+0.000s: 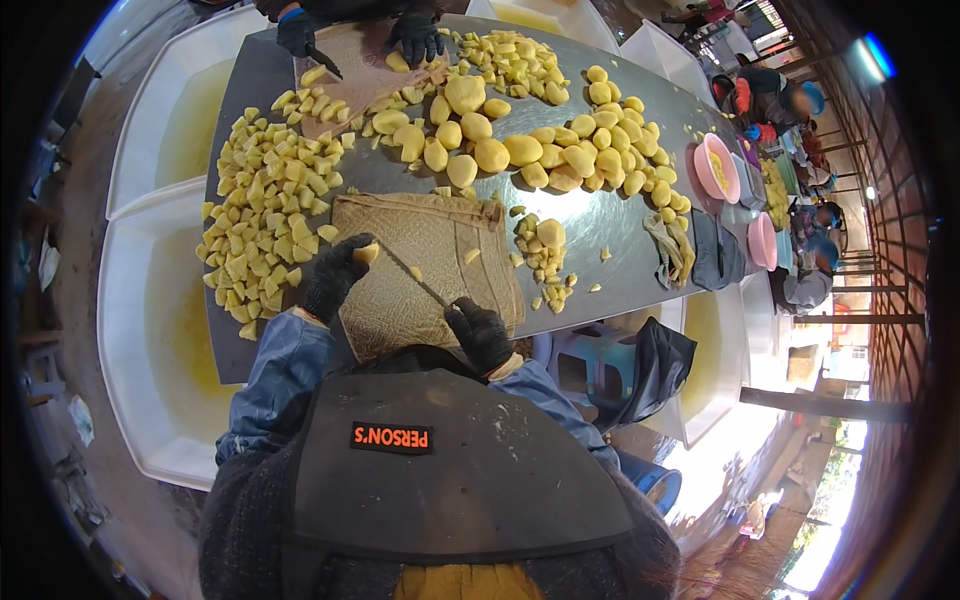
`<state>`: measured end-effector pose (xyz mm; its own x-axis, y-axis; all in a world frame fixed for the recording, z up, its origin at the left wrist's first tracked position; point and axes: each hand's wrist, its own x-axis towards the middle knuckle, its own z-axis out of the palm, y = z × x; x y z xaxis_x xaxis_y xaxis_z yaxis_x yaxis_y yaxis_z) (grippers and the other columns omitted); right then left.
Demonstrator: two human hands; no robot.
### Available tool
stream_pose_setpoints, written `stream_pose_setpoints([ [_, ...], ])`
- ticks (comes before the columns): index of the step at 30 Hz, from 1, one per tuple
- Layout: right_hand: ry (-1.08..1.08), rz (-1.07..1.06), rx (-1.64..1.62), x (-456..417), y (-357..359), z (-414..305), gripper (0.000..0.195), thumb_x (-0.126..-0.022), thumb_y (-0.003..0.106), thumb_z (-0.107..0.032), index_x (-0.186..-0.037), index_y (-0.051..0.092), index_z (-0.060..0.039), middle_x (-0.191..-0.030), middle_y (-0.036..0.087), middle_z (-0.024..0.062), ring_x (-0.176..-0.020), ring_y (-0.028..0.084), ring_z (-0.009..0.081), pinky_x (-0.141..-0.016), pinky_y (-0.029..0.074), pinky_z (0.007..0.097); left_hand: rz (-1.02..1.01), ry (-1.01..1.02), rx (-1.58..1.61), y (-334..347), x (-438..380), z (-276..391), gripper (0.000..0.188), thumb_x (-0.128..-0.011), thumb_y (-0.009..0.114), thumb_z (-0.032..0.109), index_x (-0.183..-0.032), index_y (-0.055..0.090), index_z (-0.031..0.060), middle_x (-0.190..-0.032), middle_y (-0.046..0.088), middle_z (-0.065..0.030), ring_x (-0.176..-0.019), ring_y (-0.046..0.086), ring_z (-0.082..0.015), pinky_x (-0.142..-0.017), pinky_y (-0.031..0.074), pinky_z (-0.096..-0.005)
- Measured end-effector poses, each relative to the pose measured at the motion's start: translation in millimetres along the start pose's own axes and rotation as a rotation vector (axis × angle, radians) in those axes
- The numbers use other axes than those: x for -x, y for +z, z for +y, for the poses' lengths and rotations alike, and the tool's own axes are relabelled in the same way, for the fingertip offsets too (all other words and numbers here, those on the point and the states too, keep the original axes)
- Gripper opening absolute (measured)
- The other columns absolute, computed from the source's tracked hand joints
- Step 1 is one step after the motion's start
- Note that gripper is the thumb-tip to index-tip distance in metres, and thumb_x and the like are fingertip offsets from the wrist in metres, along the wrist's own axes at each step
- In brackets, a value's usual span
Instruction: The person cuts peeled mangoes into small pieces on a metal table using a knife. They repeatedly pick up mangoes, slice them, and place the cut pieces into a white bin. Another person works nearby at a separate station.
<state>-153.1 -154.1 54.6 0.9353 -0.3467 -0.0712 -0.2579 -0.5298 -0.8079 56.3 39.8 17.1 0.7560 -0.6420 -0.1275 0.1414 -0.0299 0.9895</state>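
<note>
My left hand [337,276], in a dark knit glove, grips a peeled potato piece [367,253] at the left edge of a folded tan towel [420,315]. In my right hand [478,334], also gloved, is a knife with a rippled blade [411,271]; it slants up and left across the towel, its tip close to the potato piece. Small potato scraps [472,256] lie on the cloth. Left of my left hand spreads a heap of potato chunks [262,195]. Beyond the towel runs a row of whole peeled potatoes [491,155]. To the right sits a small pile of trimmings [546,259].
Across the metal table [409,176], a co-worker's gloved hands hold a knife [326,61] and a potato piece over another cloth [360,45]. White tubs of yellowish liquid [176,300] line the left side. A pink basin [716,169] and a dark bag [715,251] are at right.
</note>
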Motion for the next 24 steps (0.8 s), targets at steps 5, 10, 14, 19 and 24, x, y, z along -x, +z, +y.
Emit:
stream_pose_setpoints([
  [5, -0.252, -0.121, 0.161, -5.0, -9.8, -24.0, 0.033, -0.084, 0.06, -0.03, -0.104, 0.056, -0.0041, -0.081, 0.059, 0.0215, -0.067, 0.06, 0.038, -0.056, 0.047, 0.0439, -0.245, -0.169, 0.412, 12.1, 6.4, -8.0, 0.033, -0.081, 0.064, 0.006, -0.113, 0.059, -0.0019, -0.105, 0.063, -0.0093, -0.094, 0.061, -0.0184, -0.085, 0.049, -0.0296],
  [10, -0.685, -0.079, 0.387, -7.3, -18.2, -28.2, 0.044, -0.068, 0.074, -0.03, -0.099, 0.054, -0.0053, -0.095, 0.054, 0.0192, -0.062, 0.059, 0.0341, -0.052, 0.047, 0.0421, -0.408, -0.114, 0.402, 13.4, 1.3, -11.5, 0.036, -0.075, 0.067, 0.002, -0.11, 0.061, -0.0032, -0.105, 0.064, -0.0114, -0.093, 0.061, -0.0165, -0.08, 0.052, -0.0291],
  [14, -0.47, -0.147, 0.37, -2.9, -13.9, -25.0, 0.028, -0.082, 0.062, -0.032, -0.098, 0.057, -0.0092, -0.08, 0.06, 0.0171, -0.061, 0.06, 0.0344, -0.051, 0.046, 0.0437, -0.529, -0.3, 0.289, 14.2, -1.3, -18.7, 0.035, -0.077, 0.066, 0.001, -0.111, 0.06, -0.002, -0.098, 0.064, -0.0088, -0.087, 0.061, -0.0146, -0.074, 0.052, -0.0288],
  [19, -0.152, -0.141, 0.279, -1.2, -7.8, -26.0, 0.027, -0.087, 0.054, -0.036, -0.094, 0.058, -0.0095, -0.066, 0.061, 0.0163, -0.06, 0.062, 0.0352, -0.052, 0.047, 0.0443, -0.55, -0.369, 0.628, 18.7, 2.0, -49.4, 0.032, -0.081, 0.066, 0.009, -0.11, 0.059, -0.0027, -0.091, 0.063, -0.0082, -0.08, 0.062, -0.0159, -0.07, 0.053, -0.0295],
  [24, -0.173, -0.13, 0.338, -3.2, -7.1, -23.4, 0.029, -0.088, 0.052, -0.038, -0.094, 0.06, -0.0104, -0.069, 0.062, 0.015, -0.062, 0.062, 0.0346, -0.054, 0.047, 0.0439, -0.565, -0.451, 0.707, 34.0, -13.5, -58.0, 0.035, -0.087, 0.054, 0.019, -0.111, 0.054, -0.0061, -0.062, 0.044, -0.0016, -0.052, 0.039, -0.0123, -0.049, 0.032, -0.0286],
])
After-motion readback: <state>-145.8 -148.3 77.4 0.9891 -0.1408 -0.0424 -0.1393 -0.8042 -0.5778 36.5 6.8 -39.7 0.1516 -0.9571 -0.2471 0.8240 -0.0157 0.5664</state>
